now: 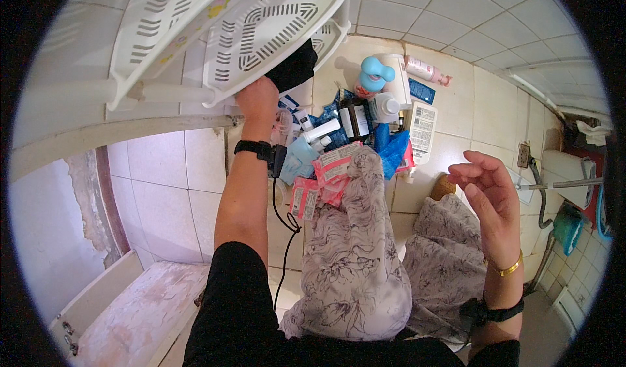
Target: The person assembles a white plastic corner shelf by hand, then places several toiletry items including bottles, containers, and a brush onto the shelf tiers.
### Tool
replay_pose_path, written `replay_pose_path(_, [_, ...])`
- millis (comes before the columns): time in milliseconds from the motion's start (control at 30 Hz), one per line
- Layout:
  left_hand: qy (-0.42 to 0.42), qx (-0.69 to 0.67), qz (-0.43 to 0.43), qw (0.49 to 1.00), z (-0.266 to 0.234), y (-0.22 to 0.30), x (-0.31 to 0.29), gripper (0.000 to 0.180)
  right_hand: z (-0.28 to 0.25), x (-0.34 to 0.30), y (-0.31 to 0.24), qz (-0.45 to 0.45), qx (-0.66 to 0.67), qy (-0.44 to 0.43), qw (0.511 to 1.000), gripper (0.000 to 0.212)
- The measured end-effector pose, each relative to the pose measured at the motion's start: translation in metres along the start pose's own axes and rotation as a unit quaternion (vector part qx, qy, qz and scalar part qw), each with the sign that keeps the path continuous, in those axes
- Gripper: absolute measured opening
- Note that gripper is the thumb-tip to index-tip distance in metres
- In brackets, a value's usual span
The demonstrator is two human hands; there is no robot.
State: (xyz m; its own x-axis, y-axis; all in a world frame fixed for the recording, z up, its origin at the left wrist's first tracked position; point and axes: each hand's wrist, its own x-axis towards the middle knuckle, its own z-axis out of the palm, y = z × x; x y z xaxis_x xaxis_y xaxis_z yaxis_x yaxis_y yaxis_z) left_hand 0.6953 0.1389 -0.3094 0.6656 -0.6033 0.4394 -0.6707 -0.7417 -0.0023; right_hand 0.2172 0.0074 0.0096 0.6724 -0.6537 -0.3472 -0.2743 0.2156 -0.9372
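My left hand [257,98] reaches to the near edge of a white slotted plastic shelf rack [225,63]. Its fingers are closed on a black cloth [295,69], which bunches against the lower tier; the fingertips are hidden. Raised over the floor on the right, my right hand [490,200] is empty, with its fingers apart and slightly curled. Between the hands lies a pile of toiletries: a dark bottle with a white label [354,120], a white pump bottle [386,108], a blue-topped container [373,76], a blue plastic bag [394,153] and pink packets [336,163].
A pink bottle [427,71] lies by the tiled wall, and a white labelled bottle [422,132] lies nearer. A black cable [285,243] hangs from my left wristband. My knees in patterned trousers [352,269] take up the near middle. Hoses and a pipe [574,183] are at the right.
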Motion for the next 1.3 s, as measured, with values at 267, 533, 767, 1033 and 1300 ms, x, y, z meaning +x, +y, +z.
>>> replay_pose_path(267, [0.064,-0.083,0.026,0.994,-0.023,0.009,0.012,0.047,0.001,-0.001,-0.001,0.003,-0.002,0.003,1.000,0.046])
replay_pose_path(533, [0.055,-0.069,0.057,0.994,-0.001,-0.006,0.011,0.040,0.002,-0.001,0.000,0.008,-0.012,0.003,1.000,0.045])
replay_pose_path(767, [0.014,-0.048,0.033,0.998,-0.001,0.005,0.010,0.035,0.002,0.002,0.002,-0.003,-0.015,-0.002,1.000,0.045])
replay_pose_path(1033, [0.087,-0.081,0.049,0.992,-0.024,0.022,0.020,0.044,0.001,0.003,0.005,-0.001,0.007,0.003,1.000,0.044])
replay_pose_path(1300, [0.035,-0.153,-0.041,0.987,-0.016,0.034,0.012,0.046,-0.004,-0.003,-0.002,-0.005,0.002,0.000,1.000,0.045])
